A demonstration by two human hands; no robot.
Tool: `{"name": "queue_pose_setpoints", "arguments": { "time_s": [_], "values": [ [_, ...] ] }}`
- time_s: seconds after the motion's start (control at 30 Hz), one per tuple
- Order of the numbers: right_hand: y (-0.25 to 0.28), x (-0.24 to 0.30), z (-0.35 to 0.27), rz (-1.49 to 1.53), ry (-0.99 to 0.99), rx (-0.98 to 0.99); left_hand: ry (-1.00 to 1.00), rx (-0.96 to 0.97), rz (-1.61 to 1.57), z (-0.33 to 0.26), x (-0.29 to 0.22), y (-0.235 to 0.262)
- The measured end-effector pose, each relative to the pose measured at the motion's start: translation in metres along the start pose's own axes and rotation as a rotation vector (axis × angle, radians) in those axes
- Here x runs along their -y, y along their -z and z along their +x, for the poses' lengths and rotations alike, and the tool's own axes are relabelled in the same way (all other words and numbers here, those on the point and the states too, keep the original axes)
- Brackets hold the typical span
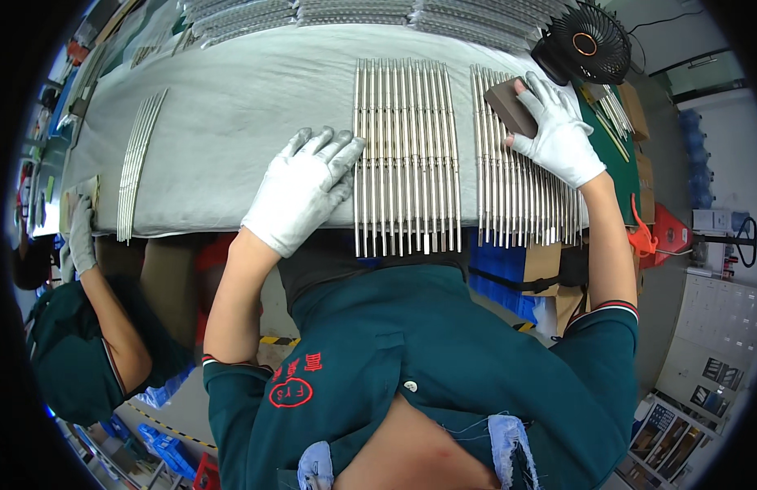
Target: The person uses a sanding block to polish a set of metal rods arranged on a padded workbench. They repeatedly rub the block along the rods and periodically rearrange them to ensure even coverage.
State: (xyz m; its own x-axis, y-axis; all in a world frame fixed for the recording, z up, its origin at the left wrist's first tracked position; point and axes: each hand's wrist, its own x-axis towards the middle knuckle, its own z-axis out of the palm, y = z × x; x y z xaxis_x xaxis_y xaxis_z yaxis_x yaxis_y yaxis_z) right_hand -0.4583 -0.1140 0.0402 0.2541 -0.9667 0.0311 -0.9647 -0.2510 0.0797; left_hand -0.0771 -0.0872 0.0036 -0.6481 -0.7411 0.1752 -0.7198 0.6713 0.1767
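Note:
Two rows of slim metal rods lie side by side on a cloth-covered table, their near ends jutting past its front edge. My left hand point(301, 192), in a white glove with greyed fingers, rests flat against the left side of the middle row of rods point(407, 155). Over the right row of rods point(509, 196) is my right hand point(554, 131), gloved with the thumb and a fingertip bare. It grips a brown rectangular block point(511, 107), which lies tilted on the rods' upper part. The hand hides some of the rods under it.
A black fan point(587, 45) stands at the far right corner. Stacked grey trays point(354, 11) line the table's back edge. A small group of rods point(140, 163) lies at the left, near a co-worker's gloved hand point(82, 237). More rods sit on a green surface point(619, 155) at right.

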Motion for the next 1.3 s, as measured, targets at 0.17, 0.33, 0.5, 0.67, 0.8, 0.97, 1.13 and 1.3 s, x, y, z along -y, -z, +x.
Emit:
{"name": "queue_pose_setpoints", "arguments": {
  "time_s": [0.17,0.33,0.5,0.67,0.8,0.97,1.13,1.3],
  "values": [
    [-0.002,0.002,-0.028,0.146,-0.029,-0.222,-0.010,-0.088,0.065,0.014,0.007,0.002],
    [0.048,0.069,-0.083,0.852,0.024,-0.027,-0.160,-0.056,-0.072,0.050,-0.014,-0.014],
    [0.021,0.105,-0.136,1.382,-0.103,0.482,-0.285,-0.072,-0.174,0.090,-0.030,-0.028],
    [-0.074,0.129,-0.156,1.641,-0.381,0.688,-0.338,-0.027,-0.076,0.099,-0.037,-0.040],
    [-0.092,0.140,-0.145,1.798,-0.389,0.673,-0.347,-0.019,-0.059,0.092,-0.028,-0.035],
    [-0.088,0.147,-0.128,1.784,-0.211,0.737,-0.322,0.006,-0.043,0.081,-0.016,-0.028],
    [-0.074,0.157,-0.117,1.926,-0.194,0.726,-0.300,-0.014,-0.025,0.071,-0.005,-0.026],
    [-0.073,0.169,-0.107,1.953,-0.147,0.735,-0.294,-0.008,-0.017,0.064,0.006,-0.024]
  ]
}}
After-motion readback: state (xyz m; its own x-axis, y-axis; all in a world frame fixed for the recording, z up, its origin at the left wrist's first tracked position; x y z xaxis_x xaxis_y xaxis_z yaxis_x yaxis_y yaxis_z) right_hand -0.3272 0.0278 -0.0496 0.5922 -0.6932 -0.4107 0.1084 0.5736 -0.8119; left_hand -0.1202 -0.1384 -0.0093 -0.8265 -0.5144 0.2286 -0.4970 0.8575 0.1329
